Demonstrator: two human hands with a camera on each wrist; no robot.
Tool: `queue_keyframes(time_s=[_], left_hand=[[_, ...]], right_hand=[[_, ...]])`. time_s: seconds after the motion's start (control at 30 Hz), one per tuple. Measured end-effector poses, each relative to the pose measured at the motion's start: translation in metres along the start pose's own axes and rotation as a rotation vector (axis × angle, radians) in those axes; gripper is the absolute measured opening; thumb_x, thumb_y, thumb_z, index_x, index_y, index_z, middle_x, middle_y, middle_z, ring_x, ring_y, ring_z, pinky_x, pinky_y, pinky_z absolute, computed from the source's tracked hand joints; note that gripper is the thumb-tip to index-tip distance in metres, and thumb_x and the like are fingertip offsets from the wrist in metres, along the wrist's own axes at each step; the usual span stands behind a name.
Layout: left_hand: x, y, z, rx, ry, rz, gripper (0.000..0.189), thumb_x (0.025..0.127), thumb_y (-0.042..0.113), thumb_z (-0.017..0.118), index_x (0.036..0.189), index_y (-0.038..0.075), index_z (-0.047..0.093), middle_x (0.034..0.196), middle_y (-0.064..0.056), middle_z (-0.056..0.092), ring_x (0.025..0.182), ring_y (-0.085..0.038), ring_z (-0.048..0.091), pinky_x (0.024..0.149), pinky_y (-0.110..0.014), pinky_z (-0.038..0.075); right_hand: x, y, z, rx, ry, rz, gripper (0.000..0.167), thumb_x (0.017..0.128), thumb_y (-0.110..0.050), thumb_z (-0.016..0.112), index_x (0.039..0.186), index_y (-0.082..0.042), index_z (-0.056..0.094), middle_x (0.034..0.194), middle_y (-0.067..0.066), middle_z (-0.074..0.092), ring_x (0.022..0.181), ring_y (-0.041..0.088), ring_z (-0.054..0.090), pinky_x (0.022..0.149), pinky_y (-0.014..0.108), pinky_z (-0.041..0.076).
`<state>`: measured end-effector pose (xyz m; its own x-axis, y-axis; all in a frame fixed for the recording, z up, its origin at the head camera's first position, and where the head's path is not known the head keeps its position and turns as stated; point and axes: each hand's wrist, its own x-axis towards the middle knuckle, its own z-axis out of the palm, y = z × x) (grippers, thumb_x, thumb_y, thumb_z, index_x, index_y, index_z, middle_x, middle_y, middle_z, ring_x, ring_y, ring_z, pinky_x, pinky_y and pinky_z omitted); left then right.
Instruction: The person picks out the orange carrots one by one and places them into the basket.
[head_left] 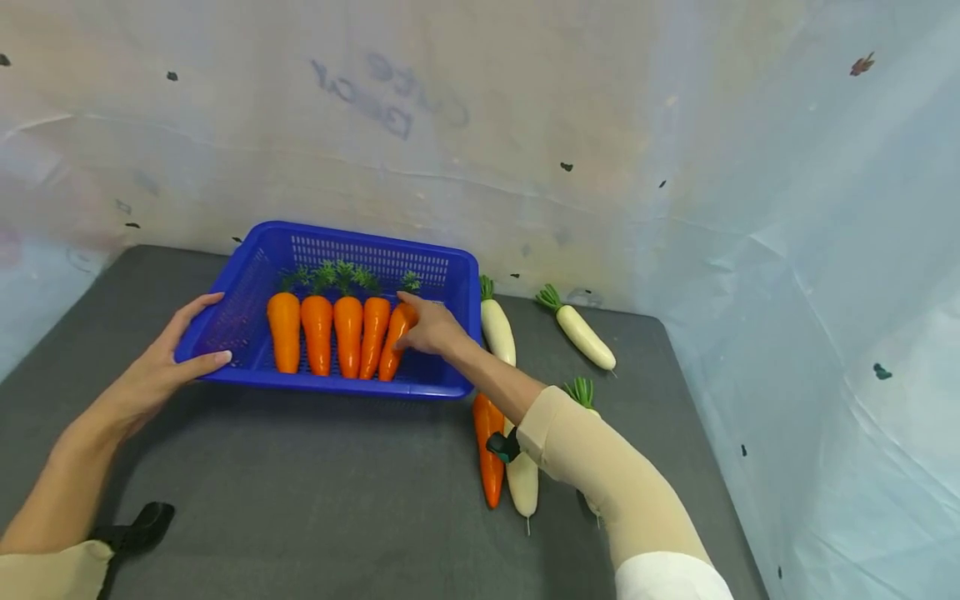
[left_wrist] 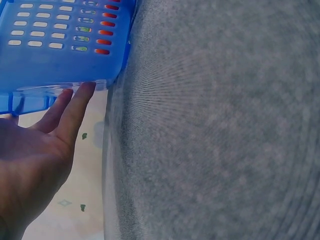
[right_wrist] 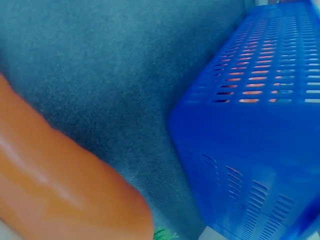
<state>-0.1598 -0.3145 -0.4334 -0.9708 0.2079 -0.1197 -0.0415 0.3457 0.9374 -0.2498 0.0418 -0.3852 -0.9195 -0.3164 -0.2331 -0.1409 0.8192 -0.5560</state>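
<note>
A blue plastic basket [head_left: 352,390] with slotted walls holds a row of orange carrots with green tops, among them an orange carrot [head_left: 347,333] near the middle. My left hand [head_left: 153,367] spans the basket's left side, thumb and fingers spread and touching its rim. The left wrist view shows straight fingers [left_wrist: 75,112] against the lip of the basket [left_wrist: 50,65]. Inside the basket, my right hand [head_left: 435,327] pinches the rightmost carrot [head_left: 389,358], which leans to the right. In the right wrist view that hand is hidden; the basket's outer wall [right_wrist: 245,125] shows.
Right of the basket lie a loose carrot [head_left: 489,467] and several white radishes, including a white radish [head_left: 587,339] toward the back and another radish [head_left: 522,483] under the right forearm. The dark table [head_left: 315,500] ends at a pale plastic sheet [head_left: 510,100] behind and on the right.
</note>
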Motion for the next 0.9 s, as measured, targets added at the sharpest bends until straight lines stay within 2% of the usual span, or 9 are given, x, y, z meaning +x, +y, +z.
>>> queue_keyframes(time_s=[0.07,0.13,0.17,0.23,0.3,0.37,0.43,0.53,0.9], left_hand=[[0.000,0.001,0.000,-0.016,0.002,0.001,0.078,0.104,0.022,0.052,0.154,0.051,-0.001,0.161,-0.027,-0.010,0.133,-0.055,0.016,0.100,-0.081,0.017],[0.001,0.002,-0.001,-0.021,0.001,0.004,0.079,0.104,0.022,0.052,0.154,0.051,-0.001,0.160,-0.027,-0.011,0.133,-0.056,0.014,0.099,-0.082,0.016],[0.001,0.002,-0.001,-0.021,-0.001,0.008,0.079,0.104,0.022,0.052,0.155,0.050,-0.001,0.160,-0.028,-0.011,0.133,-0.056,0.014,0.099,-0.082,0.016],[0.001,0.002,-0.002,-0.022,0.000,0.010,0.079,0.104,0.021,0.052,0.155,0.050,-0.001,0.160,-0.028,-0.011,0.133,-0.056,0.014,0.099,-0.082,0.016],[0.001,0.001,-0.002,-0.019,-0.002,0.018,0.079,0.104,0.020,0.051,0.155,0.048,-0.002,0.160,-0.028,-0.012,0.132,-0.057,0.013,0.098,-0.082,0.015],[0.001,0.000,-0.003,-0.018,-0.003,0.022,0.079,0.104,0.020,0.050,0.156,0.048,-0.002,0.160,-0.028,-0.013,0.132,-0.058,0.013,0.098,-0.082,0.015],[0.001,0.000,-0.003,-0.017,-0.002,0.023,0.079,0.104,0.020,0.050,0.156,0.048,-0.003,0.160,-0.028,-0.013,0.132,-0.057,0.014,0.098,-0.082,0.015],[0.000,-0.002,-0.002,-0.022,0.003,0.027,0.079,0.104,0.019,0.051,0.156,0.047,-0.002,0.160,-0.028,-0.012,0.132,-0.057,0.013,0.099,-0.082,0.013],[-0.001,-0.004,-0.002,-0.017,0.001,0.033,0.079,0.103,0.020,0.052,0.156,0.048,0.000,0.161,-0.026,-0.011,0.133,-0.056,0.014,0.099,-0.082,0.016]], right_hand=[[-0.004,0.000,-0.004,-0.002,0.017,-0.020,0.083,0.082,-0.017,0.081,0.153,-0.024,0.040,0.125,0.010,0.065,0.120,0.025,0.057,0.092,0.034,0.050],[-0.011,-0.001,-0.010,0.013,0.035,-0.047,0.080,0.082,-0.017,0.080,0.152,-0.025,0.042,0.121,0.011,0.065,0.112,0.024,0.059,0.078,0.031,0.050],[-0.014,-0.001,-0.012,0.035,0.040,-0.059,0.079,0.083,-0.017,0.080,0.152,-0.026,0.042,0.121,0.011,0.065,0.102,0.025,0.062,0.071,0.030,0.049],[-0.022,-0.001,-0.018,0.094,0.046,-0.083,0.077,0.085,-0.016,0.078,0.152,-0.027,0.043,0.122,0.012,0.064,0.089,0.022,0.065,0.065,0.028,0.048],[-0.031,0.001,-0.024,0.160,0.053,-0.113,0.074,0.087,-0.015,0.077,0.151,-0.027,0.043,0.144,0.013,0.052,0.101,0.020,0.067,0.071,0.026,0.052],[-0.040,0.003,-0.028,0.235,0.055,-0.127,0.072,0.088,-0.014,0.076,0.151,-0.027,0.043,0.144,0.012,0.051,0.096,0.019,0.070,0.077,0.028,0.056],[-0.049,0.006,-0.032,0.298,0.065,-0.133,0.069,0.090,-0.013,0.074,0.150,-0.027,0.044,0.143,0.011,0.051,0.105,0.018,0.068,0.085,0.032,0.056],[-0.062,0.011,-0.037,0.376,0.092,-0.134,0.066,0.091,-0.012,0.072,0.150,-0.026,0.045,0.142,0.010,0.051,0.109,0.021,0.066,0.089,0.037,0.056],[-0.102,0.039,-0.037,0.451,0.217,-0.136,0.053,0.092,-0.014,0.071,0.141,-0.027,0.054,0.136,0.003,0.056,0.112,0.022,0.064,0.088,0.040,0.057]])
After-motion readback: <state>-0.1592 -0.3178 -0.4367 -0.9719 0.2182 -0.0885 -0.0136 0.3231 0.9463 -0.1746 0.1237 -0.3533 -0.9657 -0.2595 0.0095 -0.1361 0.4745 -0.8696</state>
